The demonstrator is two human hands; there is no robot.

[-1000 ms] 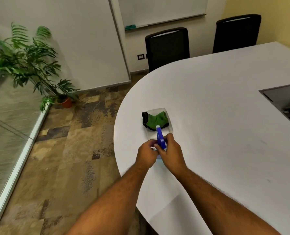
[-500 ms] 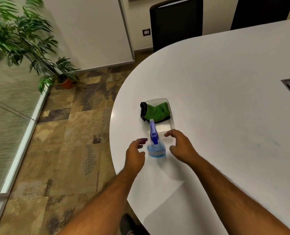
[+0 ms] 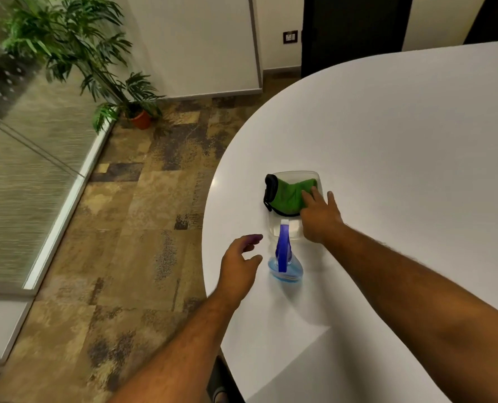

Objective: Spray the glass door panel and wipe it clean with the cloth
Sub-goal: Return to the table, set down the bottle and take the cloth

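A spray bottle (image 3: 284, 258) with blue liquid and a blue trigger head stands upright near the rounded edge of the white table (image 3: 402, 158). Just behind it lies a green cloth (image 3: 288, 196) with a black edge in a clear plastic tray (image 3: 319, 177). My right hand (image 3: 319, 216) rests over the tray with its fingers spread, fingertips touching the cloth's right side. My left hand (image 3: 240, 264) hovers open just left of the bottle, not touching it. The frosted glass panel (image 3: 18, 158) runs along the left side of the room.
A potted palm (image 3: 76, 50) in an orange pot stands by the glass at the back left. A black chair (image 3: 352, 30) sits behind the table's far edge. Patterned carpet floor (image 3: 131, 228) lies between table and glass.
Both hands let go of the spray bottle, which now stands on the table. My right hand moved forward onto the green cloth; my left hand drew slightly left.
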